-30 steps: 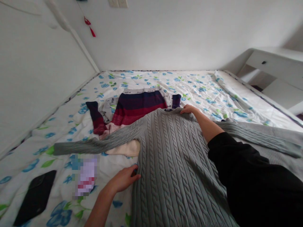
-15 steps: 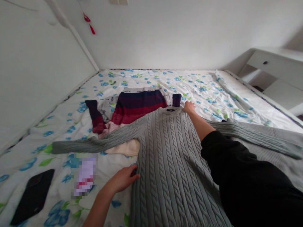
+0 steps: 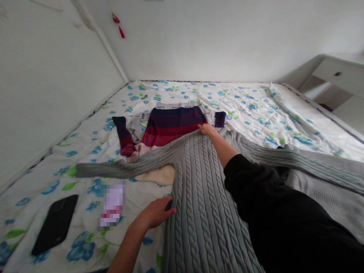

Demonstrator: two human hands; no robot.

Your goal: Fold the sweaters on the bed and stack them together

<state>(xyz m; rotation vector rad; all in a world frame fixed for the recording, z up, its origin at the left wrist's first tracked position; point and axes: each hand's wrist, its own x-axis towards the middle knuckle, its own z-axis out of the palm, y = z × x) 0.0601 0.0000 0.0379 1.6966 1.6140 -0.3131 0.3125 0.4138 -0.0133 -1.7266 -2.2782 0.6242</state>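
Left hand (image 3: 157,214) pinches the side edge of the grey sweater (image 3: 199,197), spread flat between both hands. Right hand (image 3: 207,129) clutches its collar (fingers curled over). Just beyond lies a striped sweater (image 3: 170,123); well left, a black phone (image 3: 55,223).

I'm looking into a home bedroom: a bed (image 3: 314,106) with a blue-flowered sheet (image 3: 241,104) fills the corner between plain white walls (image 3: 199,41). A grey sweater (image 3: 196,185) and a striped sweater (image 3: 170,123) lie on it, and a white drawer unit (image 3: 339,81) stands beside it.
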